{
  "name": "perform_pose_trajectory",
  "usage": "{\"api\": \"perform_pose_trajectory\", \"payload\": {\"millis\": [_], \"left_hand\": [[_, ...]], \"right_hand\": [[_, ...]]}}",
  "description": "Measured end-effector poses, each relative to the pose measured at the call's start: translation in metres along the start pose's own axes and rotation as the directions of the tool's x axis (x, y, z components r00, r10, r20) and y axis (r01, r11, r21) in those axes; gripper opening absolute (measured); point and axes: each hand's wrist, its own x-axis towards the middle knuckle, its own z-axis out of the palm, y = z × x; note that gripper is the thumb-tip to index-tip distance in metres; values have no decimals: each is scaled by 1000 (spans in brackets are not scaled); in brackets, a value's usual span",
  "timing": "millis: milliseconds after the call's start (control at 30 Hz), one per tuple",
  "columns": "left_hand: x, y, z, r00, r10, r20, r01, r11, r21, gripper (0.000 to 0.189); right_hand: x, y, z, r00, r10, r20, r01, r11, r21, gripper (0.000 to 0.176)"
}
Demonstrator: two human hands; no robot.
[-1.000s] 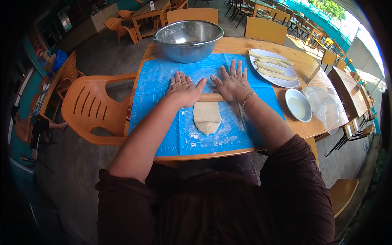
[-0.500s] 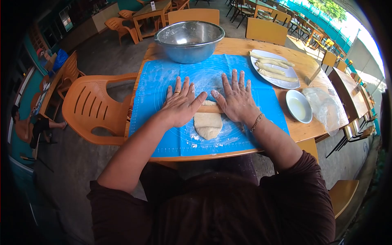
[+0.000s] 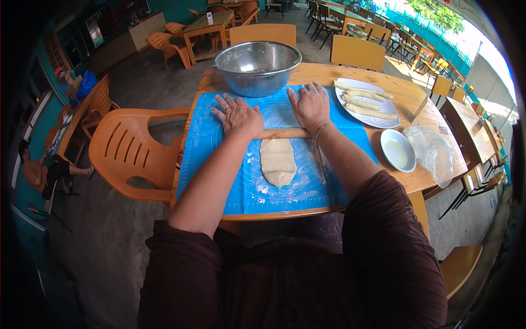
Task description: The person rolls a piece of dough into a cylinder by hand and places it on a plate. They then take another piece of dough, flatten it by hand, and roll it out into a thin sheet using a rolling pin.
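A flat, oblong piece of pale dough (image 3: 278, 162) lies on the floured blue mat (image 3: 219, 186). Across its far end runs a wooden rolling pin (image 3: 284, 134), its ends partly covered by my hands. My left hand (image 3: 239, 116) is open, fingers spread, with its palm toward the pin's left end. At the pin's right end is my right hand (image 3: 310, 105), fingers bent forward and apart, with nothing gripped in them; part of the palm is hidden from view.
Behind the mat stands a metal bowl (image 3: 257, 82). A white plate (image 3: 387, 119) with several dough strips, a small bowl of liquid (image 3: 398, 151) and a plastic bag (image 3: 433, 148) are on the right. An orange chair (image 3: 131, 153) touches the left side. Someone (image 3: 41, 170) sits far left.
Both hands and the rolling pin have moved forward, away from my body. More of the dough shows, and it looks longer. The camera view has shifted slightly.
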Motion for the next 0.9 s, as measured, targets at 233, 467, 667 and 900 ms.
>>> {"api": "perform_pose_trajectory", "payload": {"millis": [233, 467, 667, 900], "left_hand": [[-7, -27, 1, 941, 292, -173, -333, 892, -306, 50], [-39, -57, -20, 728, 685, 3, -679, 722, -134, 24], [-80, -59, -67, 766, 642, -24, -624, 735, -267, 20], [-66, -64, -33, 733, 680, -6, -660, 708, -252, 24]], "right_hand": [[-9, -12, -65, 810, -123, 573, 25, 984, 176, 50], [-46, 11, -70, 858, -319, 402, 221, 937, 270, 19], [-65, 0, -111, 869, -357, 343, 241, 910, 337, 18], [-75, 11, -73, 900, -357, 250, 240, 884, 401, 20]]}}
